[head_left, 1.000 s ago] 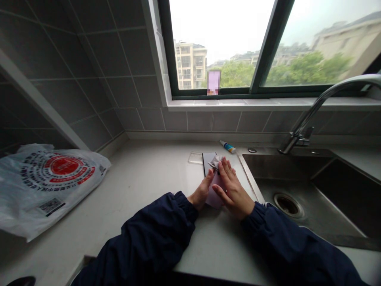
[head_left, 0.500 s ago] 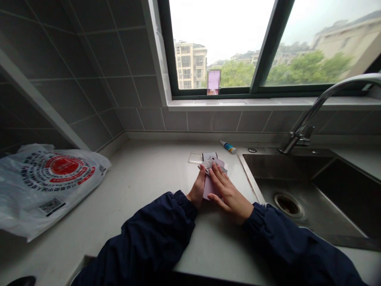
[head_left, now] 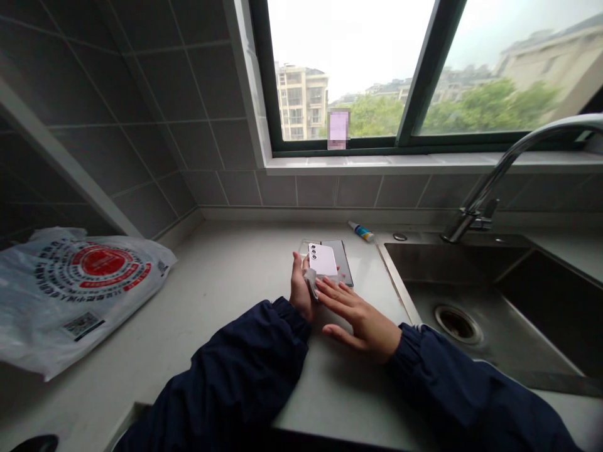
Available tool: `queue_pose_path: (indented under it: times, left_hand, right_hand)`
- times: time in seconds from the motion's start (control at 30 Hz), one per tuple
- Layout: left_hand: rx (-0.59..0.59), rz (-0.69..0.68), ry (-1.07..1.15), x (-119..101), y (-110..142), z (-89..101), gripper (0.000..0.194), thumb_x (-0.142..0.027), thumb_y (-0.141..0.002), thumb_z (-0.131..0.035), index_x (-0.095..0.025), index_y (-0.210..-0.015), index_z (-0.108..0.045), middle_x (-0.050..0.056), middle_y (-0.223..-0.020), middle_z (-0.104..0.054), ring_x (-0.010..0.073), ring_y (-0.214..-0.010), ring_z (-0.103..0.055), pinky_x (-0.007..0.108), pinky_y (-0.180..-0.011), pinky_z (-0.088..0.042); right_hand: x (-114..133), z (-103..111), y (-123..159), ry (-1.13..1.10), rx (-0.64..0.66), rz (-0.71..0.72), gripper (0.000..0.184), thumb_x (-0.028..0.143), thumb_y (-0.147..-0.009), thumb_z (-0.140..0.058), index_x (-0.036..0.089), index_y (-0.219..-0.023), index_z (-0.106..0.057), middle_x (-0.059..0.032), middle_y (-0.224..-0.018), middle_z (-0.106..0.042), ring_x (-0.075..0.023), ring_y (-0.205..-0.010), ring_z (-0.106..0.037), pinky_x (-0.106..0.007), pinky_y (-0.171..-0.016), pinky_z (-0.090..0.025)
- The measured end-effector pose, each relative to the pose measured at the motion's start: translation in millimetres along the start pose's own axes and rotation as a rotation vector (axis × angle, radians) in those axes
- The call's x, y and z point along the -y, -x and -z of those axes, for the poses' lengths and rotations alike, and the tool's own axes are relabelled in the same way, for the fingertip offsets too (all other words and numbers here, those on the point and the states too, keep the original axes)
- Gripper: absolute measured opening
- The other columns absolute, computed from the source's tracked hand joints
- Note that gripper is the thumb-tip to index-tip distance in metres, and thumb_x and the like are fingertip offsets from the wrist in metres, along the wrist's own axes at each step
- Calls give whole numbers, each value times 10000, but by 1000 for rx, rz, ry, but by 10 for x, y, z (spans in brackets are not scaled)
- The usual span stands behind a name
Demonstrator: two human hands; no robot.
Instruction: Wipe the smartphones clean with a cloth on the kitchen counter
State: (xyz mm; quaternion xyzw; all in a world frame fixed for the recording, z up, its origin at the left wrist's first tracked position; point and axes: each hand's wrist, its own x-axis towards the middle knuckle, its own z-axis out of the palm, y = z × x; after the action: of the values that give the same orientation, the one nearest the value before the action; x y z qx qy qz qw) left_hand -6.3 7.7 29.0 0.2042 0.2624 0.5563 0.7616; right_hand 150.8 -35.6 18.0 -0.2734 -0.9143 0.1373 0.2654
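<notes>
My left hand [head_left: 301, 290] grips a pale pink phone [head_left: 323, 259], back side up with its camera lenses showing, lifted just above the white counter [head_left: 226, 295]. A small crumpled wipe [head_left: 311, 280] sits bunched under the phone against that hand. My right hand [head_left: 360, 314] lies beside it with fingers stretched out, fingertips touching the wipe and the phone's lower edge. Behind the phone a dark flat slab [head_left: 342, 258] and a clear phone case [head_left: 305, 246] lie on the counter.
A steel sink [head_left: 471, 295] with a drain and a tall tap [head_left: 509, 163] sits to the right. A small blue-capped tube [head_left: 360, 231] lies near the back wall. A white printed plastic bag [head_left: 80, 289] rests at the left. A window runs above.
My left hand has picked the pink phone up off the dark slab and turned it, so the slab now shows. My right hand has slid back off the phone and flattened.
</notes>
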Motion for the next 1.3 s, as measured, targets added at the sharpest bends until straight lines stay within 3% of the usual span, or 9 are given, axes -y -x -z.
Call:
queue_pose_path:
  times: [0.1, 0.27, 0.5, 0.67, 0.8, 1.0, 1.2, 1.3]
  left_hand:
    - [-49, 21, 2, -49, -2, 7, 831, -812, -878, -332, -207, -1428, -481, 159, -997, -714, 326, -869, -722, 544, -855, -545]
    - [-28, 31, 3, -53, 0, 21, 872, -844, -838, -385, -244, -1467, -445, 158, -1057, -708, 346, -927, -719, 562, -869, -530]
    - [0, 21, 15, 14, 42, -32, 801, -790, -900, -342, -192, -1408, -504, 147, -1044, -719, 304, -914, -727, 506, -906, -535]
    - [96, 117, 83, 95, 72, -75, 764, -788, -906, -337, -183, -1292, -603, 129, -1033, -728, 297, -963, -717, 507, -996, -505]
    - [171, 193, 97, 139, 56, -78, 819, -757, -937, -296, -111, -1339, -599, 183, -1236, -683, 320, -1218, -628, 467, -1136, -404]
    - [300, 128, 5, 190, 102, -63, 769, -680, -973, -337, -168, -1541, -420, 137, -1524, -496, 266, -1451, -420, 379, -1242, -241]
    - [378, 137, -121, 222, 154, -30, 815, -718, -930, -408, -221, -1574, -368, 148, -1567, -441, 319, -1429, -444, 441, -1177, -369]
    - [390, 131, -146, 218, 150, -1, 798, -706, -923, -450, -253, -1574, -363, 149, -1564, -444, 334, -1350, -531, 452, -1081, -482]
  right_hand:
    - [2, -16, 2, -13, -40, 41, 624, 338, -993, -578, 201, -1568, -376, -143, -1591, -412, -297, -1514, -307, -564, -1215, -324]
    - [-5, -41, 6, 6, -59, 41, 606, 316, -996, -568, 223, -1565, -383, -123, -1572, -450, -281, -1503, -337, -543, -1212, -347]
    - [2, -30, 1, 58, 42, 9, 712, 411, -1005, -551, 191, -1612, -250, -155, -1639, -304, -300, -1544, -196, -552, -1230, -277]
    - [-53, -53, 11, 94, 0, -48, 745, 429, -1024, -504, 202, -1633, -138, -145, -1676, -187, -302, -1556, -140, -559, -1230, -272]
    - [-113, -62, 14, 150, -72, -89, 760, 443, -1036, -463, 224, -1637, -53, -126, -1694, -104, -305, -1564, -97, -579, -1224, -269]
    - [-195, -43, 28, 220, -209, -172, 750, 449, -1038, -444, 258, -1637, -36, -104, -1703, -87, -321, -1567, -93, -604, -1221, -261]
    - [-239, 9, 32, 231, -307, -241, 738, 456, -1042, -422, 286, -1634, -15, -73, -1712, -50, -317, -1569, -92, -613, -1223, -249]
    - [-231, 34, 31, 231, -316, -252, 750, 450, -1042, -428, 293, -1633, 5, -75, -1714, -35, -315, -1571, -82, -614, -1224, -241]
